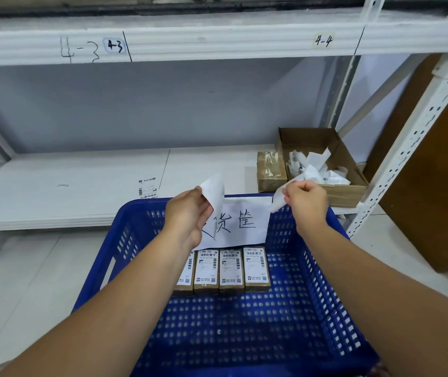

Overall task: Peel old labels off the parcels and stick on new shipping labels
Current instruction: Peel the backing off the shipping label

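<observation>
Over the blue basket (312, 308), our left hand (187, 213) pinches a white label sheet (214, 190); our right hand (305, 204) pinches a crumpled white strip (278, 201). At 6 o'clock, four labelled parcels (231, 270) lie in the basket below a handwritten sign (240, 221), "货筐". At 12, we read shelf tags (114, 45): "4-3", "4-4".

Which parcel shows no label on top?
The brown parcel on the shelf beside the cardboard box; the four parcels in the blue basket carry white labels.
</observation>
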Demonstrator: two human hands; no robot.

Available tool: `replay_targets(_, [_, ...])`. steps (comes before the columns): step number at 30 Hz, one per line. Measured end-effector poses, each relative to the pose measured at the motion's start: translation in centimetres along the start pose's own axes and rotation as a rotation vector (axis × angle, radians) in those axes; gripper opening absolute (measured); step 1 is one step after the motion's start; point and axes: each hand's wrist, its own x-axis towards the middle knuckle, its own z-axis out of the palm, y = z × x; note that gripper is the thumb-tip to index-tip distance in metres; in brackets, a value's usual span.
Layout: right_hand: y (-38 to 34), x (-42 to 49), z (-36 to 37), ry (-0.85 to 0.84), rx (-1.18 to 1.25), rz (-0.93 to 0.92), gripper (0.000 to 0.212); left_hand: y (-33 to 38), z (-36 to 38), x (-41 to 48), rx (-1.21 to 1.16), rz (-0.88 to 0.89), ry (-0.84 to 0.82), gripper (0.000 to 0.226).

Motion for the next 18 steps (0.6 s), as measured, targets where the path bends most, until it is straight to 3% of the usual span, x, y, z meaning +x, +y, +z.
replay_targets(3, [0.3,3.4,-0.4,0.085,-0.149,-0.136,0.009,-0.8,2.0,1.5,-0.05,-0.039,-0.024,0.009])
replay_targets(8, [1.0,9.6,-0.5,0.216,-0.379,-0.287,0.016,-2.3,5.1,4.5,-0.046,-0.077,-0.063,0.018])
replay_targets(13, [2.3,14.6,-0.2,0.174,-0.727,-0.473,0.016,-3.6,6.8,7.8,-0.059,-0.116,-0.119,0.013])
replay_targets(18, [5.0,19.5,1.5,0.049,-1.012,-0.523,0.011,-5.3,6.9,10.1,-0.056,-0.167,-0.128,0.01])
